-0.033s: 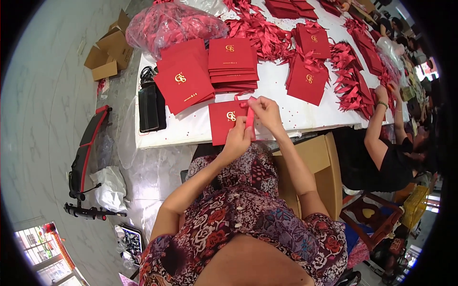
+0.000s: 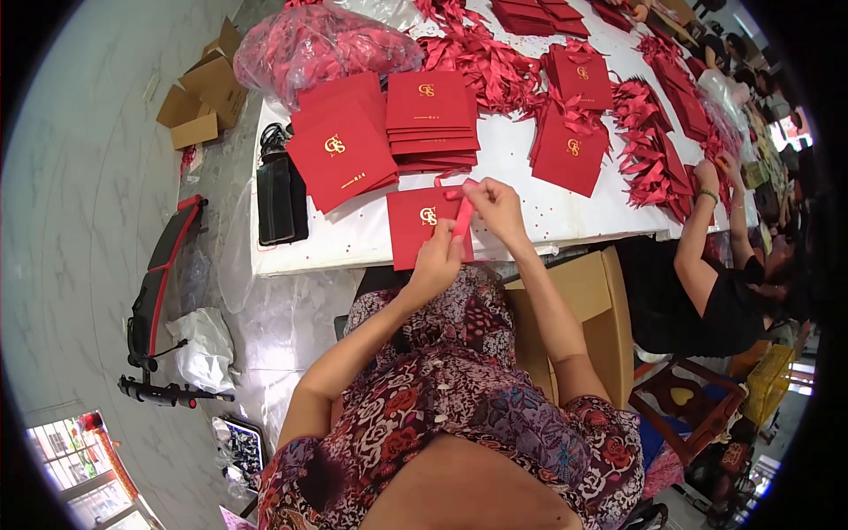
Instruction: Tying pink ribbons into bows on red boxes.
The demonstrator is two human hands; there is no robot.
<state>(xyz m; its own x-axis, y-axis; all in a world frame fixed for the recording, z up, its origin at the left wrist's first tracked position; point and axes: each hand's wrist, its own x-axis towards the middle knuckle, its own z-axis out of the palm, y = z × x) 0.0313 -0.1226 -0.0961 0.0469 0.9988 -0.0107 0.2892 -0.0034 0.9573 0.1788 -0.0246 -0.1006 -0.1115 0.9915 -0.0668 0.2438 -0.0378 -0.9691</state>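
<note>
A: Head view, looking down: left hand point(image 2: 439, 256) raised from the lap, fingers pinched on the lower end of a narrow red ribbon strip point(image 2: 461, 219). Right hand point(image 2: 496, 208) just above, fingertips closed on the upper end of the same strip.

B: And underneath?

A: Flat red card folder with gold emblem point(image 2: 420, 226), lying at the near edge of the white bench point(image 2: 521, 168), touching the left hand, partly covered by both hands and the strip.

B: Around that?

A: Two fanned stacks of matching red folders point(image 2: 380, 132) just beyond, heaps of loose red ribbon bows point(image 2: 654, 150) to the right, a clear plastic bag stuffed with red ribbons point(image 2: 318, 44) at the far left corner, a black pouch point(image 2: 278, 199) on the bench's left end. Another person's hand point(image 2: 707, 177) working among the bows at the right side.

B: Anything unclear?

A: Right edge of the folder hidden behind the fingers; cannot tell how the strip joins the folder. Far end of the bench cut off by the rim.
</note>
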